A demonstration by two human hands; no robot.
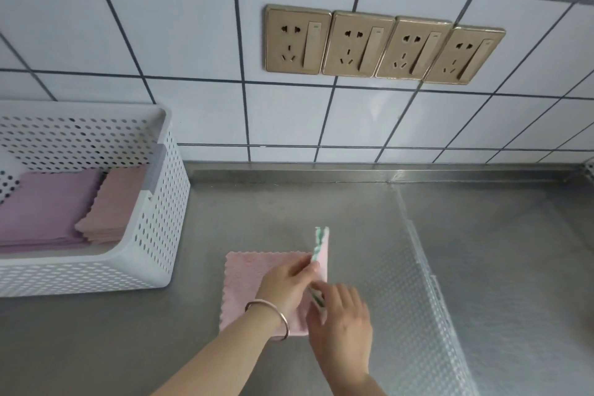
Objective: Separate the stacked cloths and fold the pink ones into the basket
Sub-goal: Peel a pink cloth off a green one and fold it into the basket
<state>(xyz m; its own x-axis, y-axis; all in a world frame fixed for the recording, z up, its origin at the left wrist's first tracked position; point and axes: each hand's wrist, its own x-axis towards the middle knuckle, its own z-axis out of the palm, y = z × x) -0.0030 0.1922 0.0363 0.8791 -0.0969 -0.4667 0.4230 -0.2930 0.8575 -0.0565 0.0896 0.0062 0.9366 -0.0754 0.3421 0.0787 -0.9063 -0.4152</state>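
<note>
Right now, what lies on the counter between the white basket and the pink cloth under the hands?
Nothing: in the head view, only bare steel counter separates the white basket from the pink cloth.

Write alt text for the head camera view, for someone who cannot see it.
Two hands, left hand and right hand, peel the raised edge of a green cloth off a pink cloth on a steel counter. A white basket at left holds folded cloths.

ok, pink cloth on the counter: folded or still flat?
Mid-fold. The pink cloth lies mostly flat on the counter, but its right edge is lifted upright, pinched by left hand and right hand.
</note>
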